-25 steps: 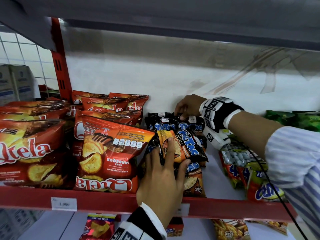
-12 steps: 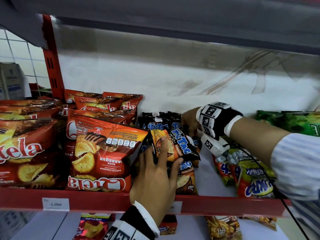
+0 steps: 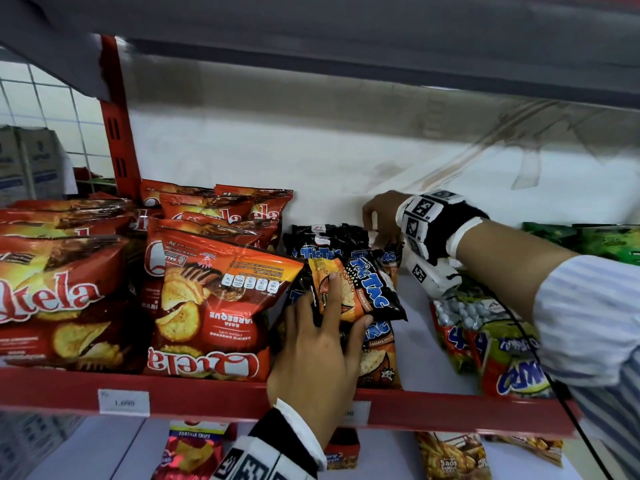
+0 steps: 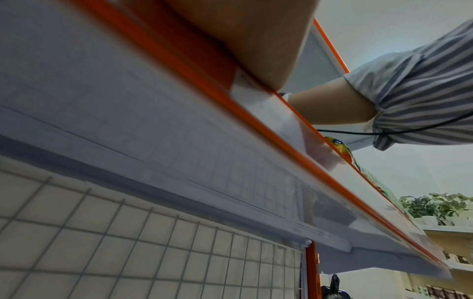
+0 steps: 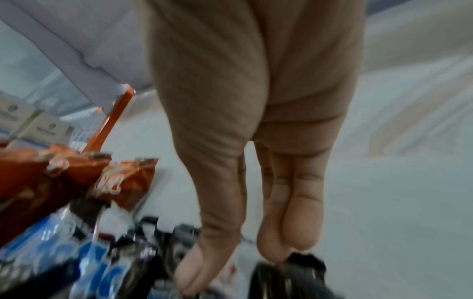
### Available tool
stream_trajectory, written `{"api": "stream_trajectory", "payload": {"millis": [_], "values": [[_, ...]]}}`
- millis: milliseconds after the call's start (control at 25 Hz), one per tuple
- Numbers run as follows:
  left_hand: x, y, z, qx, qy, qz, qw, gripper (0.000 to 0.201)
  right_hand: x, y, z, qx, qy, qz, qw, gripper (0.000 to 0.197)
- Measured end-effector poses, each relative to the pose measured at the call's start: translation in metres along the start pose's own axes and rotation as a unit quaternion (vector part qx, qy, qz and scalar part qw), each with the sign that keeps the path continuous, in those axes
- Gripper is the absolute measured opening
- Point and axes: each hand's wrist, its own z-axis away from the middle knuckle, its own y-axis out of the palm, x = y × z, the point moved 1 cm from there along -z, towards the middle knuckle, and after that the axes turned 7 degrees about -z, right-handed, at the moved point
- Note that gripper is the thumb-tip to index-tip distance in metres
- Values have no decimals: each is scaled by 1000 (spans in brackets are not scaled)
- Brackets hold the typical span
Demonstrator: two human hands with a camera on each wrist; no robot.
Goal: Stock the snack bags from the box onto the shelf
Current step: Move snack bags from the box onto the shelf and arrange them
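Black-and-orange Tic Tac snack bags [image 3: 372, 289] stand in a row on the red-edged shelf [image 3: 433, 407]. My left hand [image 3: 322, 341] lies on the front, tilted bag with straight fingers, the thumb at its lower edge. Further back, my right hand [image 3: 381, 242] reaches down to the rearmost bags. In the right wrist view its thumb and fingers [image 5: 289, 242] point down and pinch a black bag top [image 5: 302, 269]. The left wrist view shows only the palm [image 4: 256, 40] and the shelf's underside. No box is in view.
Large red Qtela chip bags [image 3: 214, 306] crowd the shelf to the left. Green-and-red nut bags [image 3: 498, 348] lie to the right under my right forearm, with bare shelf between them and the Tic Tac row. The shelf above hangs low. More snacks sit below.
My right hand dipped behind the rear Tic Tac bags and has come up a little. The left hand has stayed on the front bag.
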Motion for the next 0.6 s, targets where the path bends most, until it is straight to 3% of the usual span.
{"api": "stream_trajectory", "payload": {"millis": [80,120,200,280,320,400,480,560,600], "values": [[1,0,1,6,-4,12,1000,75,0,-20,11,-57,5,-69,996,37],[2,1,2,13,-3,13,1000,77,0,-28,19,-47,9,-149,988,39],[3,3,1,17,-5,13,1000,76,9,-32,40,72,20,-284,956,62],[3,3,0,15,-5,23,1000,75,20,-23,62,195,10,-256,947,77],[2,2,0,13,-6,42,999,77,24,-16,71,219,-7,-223,950,75],[2,1,0,8,-28,105,994,89,28,-8,82,193,-27,-218,956,70],[5,1,-1,9,-50,139,989,96,23,-11,88,150,-29,-306,940,64],[6,2,0,11,-40,106,994,88,14,-22,92,90,-34,-373,923,56],[7,1,0,-2,-30,84,996,79,7,-29,92,43,-35,-366,929,55]]}}
